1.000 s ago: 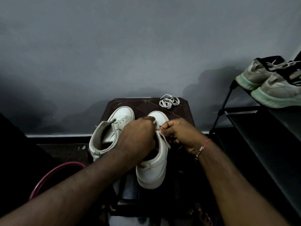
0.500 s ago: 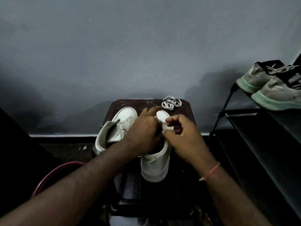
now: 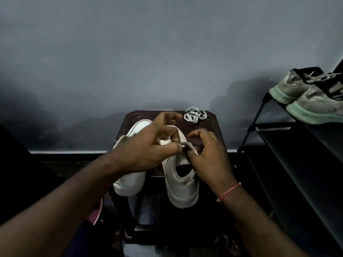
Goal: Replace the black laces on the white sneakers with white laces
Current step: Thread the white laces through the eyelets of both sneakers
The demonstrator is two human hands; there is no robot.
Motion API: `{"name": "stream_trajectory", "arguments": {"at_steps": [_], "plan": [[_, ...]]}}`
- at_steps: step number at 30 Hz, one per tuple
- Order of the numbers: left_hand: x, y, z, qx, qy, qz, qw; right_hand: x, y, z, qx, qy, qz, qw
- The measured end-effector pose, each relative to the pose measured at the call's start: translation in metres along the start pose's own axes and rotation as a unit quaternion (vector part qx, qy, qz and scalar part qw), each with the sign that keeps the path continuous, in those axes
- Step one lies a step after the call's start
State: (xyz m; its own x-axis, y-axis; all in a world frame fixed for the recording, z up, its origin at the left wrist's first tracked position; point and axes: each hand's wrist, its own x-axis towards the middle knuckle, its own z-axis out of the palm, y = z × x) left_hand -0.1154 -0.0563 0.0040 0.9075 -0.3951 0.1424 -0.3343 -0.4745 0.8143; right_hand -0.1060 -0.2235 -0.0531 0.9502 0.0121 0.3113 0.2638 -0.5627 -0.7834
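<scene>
Two white sneakers stand heel-toward-me on a dark brown stool (image 3: 211, 125). The right sneaker (image 3: 181, 184) is between my hands; the left sneaker (image 3: 130, 180) lies partly under my left forearm. My left hand (image 3: 148, 147) pinches a white lace (image 3: 183, 145) over the right sneaker's eyelets. My right hand (image 3: 206, 154) pinches the same lace from the other side, fingers curled. A loose coiled white lace (image 3: 194, 115) lies at the stool's far right corner. No black lace is visible.
A black shoe rack (image 3: 289, 164) stands on the right, with a pair of grey sneakers with green soles (image 3: 304, 101) on its top shelf. A grey wall is behind the stool. A pink rim (image 3: 97, 214) shows at lower left, under my arm.
Both hands shifted along the right sneaker's lacing; they now meet at one point, pinching the lace. The view dipped, so the heels of both sneakers show more.
</scene>
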Motion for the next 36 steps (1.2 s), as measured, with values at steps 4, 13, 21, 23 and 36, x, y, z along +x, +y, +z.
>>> {"name": "stream_trajectory", "arguments": {"at_steps": [4, 13, 21, 23, 36], "plan": [[-0.004, 0.002, 0.002, 0.030, 0.085, 0.003, 0.996, -0.003, 0.000, -0.002, -0.006, 0.004, -0.092, 0.996], [-0.014, -0.016, 0.032, 0.041, 0.201, -0.027, 0.978, -0.005, -0.004, 0.000, 0.179, -0.001, -0.043, 0.983], [-0.011, -0.020, 0.049, 0.104, 0.269, -0.087, 0.953, -0.021, -0.046, -0.017, 0.330, -0.005, 0.026, 0.944], [-0.013, -0.022, 0.049, 0.087, 0.284, -0.082, 0.951, -0.023, -0.046, -0.021, 0.280, -0.014, 0.010, 0.960], [-0.014, -0.031, 0.054, 0.004, 0.269, -0.150, 0.951, -0.016, -0.043, -0.013, -0.269, -0.081, -0.046, 0.959]]}}
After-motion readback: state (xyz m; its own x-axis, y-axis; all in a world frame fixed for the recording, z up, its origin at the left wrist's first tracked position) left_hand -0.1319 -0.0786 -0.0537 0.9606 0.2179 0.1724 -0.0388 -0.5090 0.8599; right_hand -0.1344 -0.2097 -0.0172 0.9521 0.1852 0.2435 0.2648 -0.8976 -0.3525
